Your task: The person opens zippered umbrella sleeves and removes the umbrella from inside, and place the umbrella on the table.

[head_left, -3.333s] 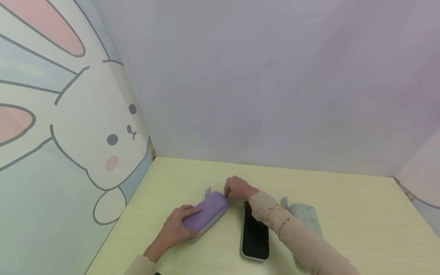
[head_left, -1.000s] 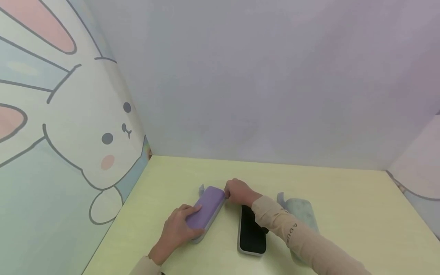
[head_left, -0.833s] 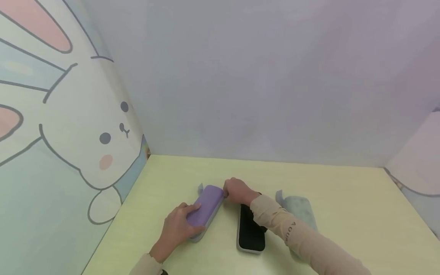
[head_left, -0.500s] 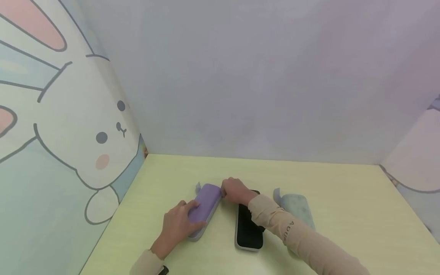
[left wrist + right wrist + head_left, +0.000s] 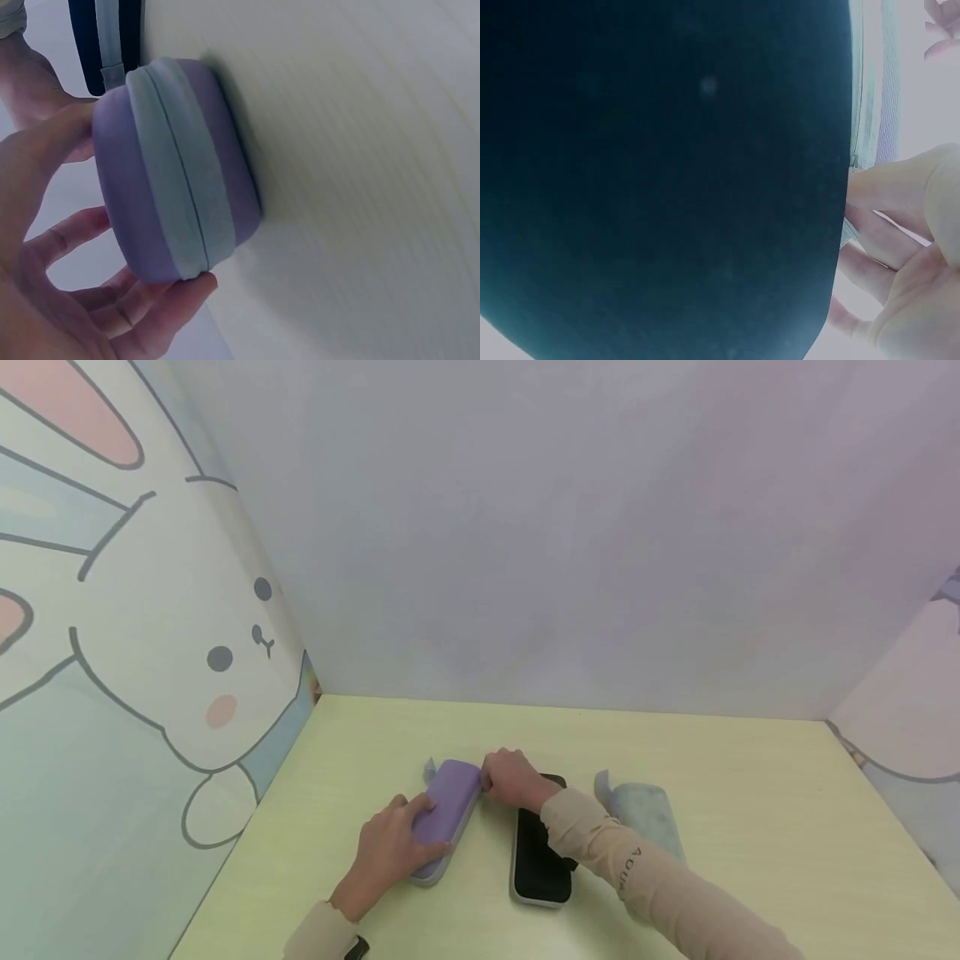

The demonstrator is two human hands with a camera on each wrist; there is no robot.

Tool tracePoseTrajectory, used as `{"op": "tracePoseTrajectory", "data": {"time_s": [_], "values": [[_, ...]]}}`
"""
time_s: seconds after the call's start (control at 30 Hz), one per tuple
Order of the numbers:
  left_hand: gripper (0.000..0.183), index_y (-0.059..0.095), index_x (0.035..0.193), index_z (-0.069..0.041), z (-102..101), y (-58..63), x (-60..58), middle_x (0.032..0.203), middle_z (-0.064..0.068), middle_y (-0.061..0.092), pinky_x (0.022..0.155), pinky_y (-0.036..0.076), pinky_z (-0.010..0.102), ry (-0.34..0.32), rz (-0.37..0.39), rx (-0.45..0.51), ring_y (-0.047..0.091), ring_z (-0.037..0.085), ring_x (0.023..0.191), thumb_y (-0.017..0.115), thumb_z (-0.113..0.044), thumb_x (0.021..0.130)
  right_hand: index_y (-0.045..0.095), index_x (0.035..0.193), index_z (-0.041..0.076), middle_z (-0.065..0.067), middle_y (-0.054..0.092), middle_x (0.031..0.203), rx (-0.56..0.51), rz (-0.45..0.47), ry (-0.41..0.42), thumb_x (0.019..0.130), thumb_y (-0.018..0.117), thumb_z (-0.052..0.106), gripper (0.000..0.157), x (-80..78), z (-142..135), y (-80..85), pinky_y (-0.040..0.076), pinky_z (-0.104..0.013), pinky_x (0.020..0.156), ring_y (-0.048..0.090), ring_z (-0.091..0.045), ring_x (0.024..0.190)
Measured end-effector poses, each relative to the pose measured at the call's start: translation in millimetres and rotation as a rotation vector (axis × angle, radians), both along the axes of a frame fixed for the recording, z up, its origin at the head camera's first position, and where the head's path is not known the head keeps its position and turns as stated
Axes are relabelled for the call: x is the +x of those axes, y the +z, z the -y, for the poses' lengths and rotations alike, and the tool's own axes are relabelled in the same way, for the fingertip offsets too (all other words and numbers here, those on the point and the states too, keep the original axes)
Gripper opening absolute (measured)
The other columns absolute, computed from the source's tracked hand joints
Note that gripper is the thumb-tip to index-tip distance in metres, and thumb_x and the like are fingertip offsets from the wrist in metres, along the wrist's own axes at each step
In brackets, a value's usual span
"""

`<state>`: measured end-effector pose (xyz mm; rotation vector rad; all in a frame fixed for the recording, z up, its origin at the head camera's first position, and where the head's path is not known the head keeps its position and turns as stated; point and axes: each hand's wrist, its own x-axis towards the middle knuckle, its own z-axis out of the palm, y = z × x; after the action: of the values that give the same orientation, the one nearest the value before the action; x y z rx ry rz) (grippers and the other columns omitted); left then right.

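A purple zip case (image 5: 452,793) with a pale grey zip band lies slanted on the table. My left hand (image 5: 392,843) grips its near end, with the thumb on one side and the fingers spread over the other. In the left wrist view, that end of the case (image 5: 176,169) shows its band and seam. At the far right corner of the case, my right hand (image 5: 513,777) pinches the zipper pull. The right wrist view shows a bit of pale tab (image 5: 848,233) between the fingers; the rest of the pull is hidden.
Under my right forearm lies a black case (image 5: 542,864) with a grey edge. Further right is a pale green case (image 5: 651,818) with a grey ribbon loop (image 5: 603,789), partly covered by the sleeve. A rabbit-print wall (image 5: 187,635) borders the yellow table (image 5: 765,827) on the left.
Since the oldest frame, the purple case has turned to point more directly away from me. The head view has shifted slightly. Both hands keep their hold, with little movement in the last half second.
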<state>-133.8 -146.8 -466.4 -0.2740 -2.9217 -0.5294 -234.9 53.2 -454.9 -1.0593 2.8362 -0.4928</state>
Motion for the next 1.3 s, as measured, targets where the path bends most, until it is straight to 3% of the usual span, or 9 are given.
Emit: {"op": "tracePoseTrajectory", "data": {"time_s": [0.27,0.77,1.3], "values": [[0.066,0.059,0.106,-0.022,1,-2.2,-0.7,0.079,0.001,0.051,0.045,0.037,0.026,-0.001,-0.004,0.004,0.046,0.010,0.059,0.072,-0.058,0.053,0.032,0.041,0.016,0.010,0.017,0.042,0.024,-0.012,-0.014,0.062,0.051,-0.006,0.036,3.4,0,-3.0,0.023,-0.030,0.057,0.021,-0.008,0.042],[0.064,0.055,0.104,-0.022,-5,-2.5,-1.7,0.076,0.001,0.047,0.044,0.035,0.026,0.000,0.010,-0.005,0.043,0.011,0.055,0.070,-0.059,0.054,0.029,0.041,0.016,0.010,0.014,0.043,0.011,-0.049,-0.001,0.062,0.053,-0.006,0.039,13.2,3,4.8,0.022,-0.030,0.056,0.017,-0.008,0.044],[0.064,0.054,0.103,-0.020,-11,-4.3,-1.4,0.076,0.002,0.045,0.043,0.036,0.028,0.011,0.004,-0.004,0.044,0.012,0.055,0.070,-0.059,0.055,0.032,0.040,0.017,0.011,0.017,0.042,0.013,-0.029,0.009,0.062,0.055,-0.006,0.039,16.5,3,4.4,0.022,-0.030,0.056,0.019,-0.008,0.044]]}}
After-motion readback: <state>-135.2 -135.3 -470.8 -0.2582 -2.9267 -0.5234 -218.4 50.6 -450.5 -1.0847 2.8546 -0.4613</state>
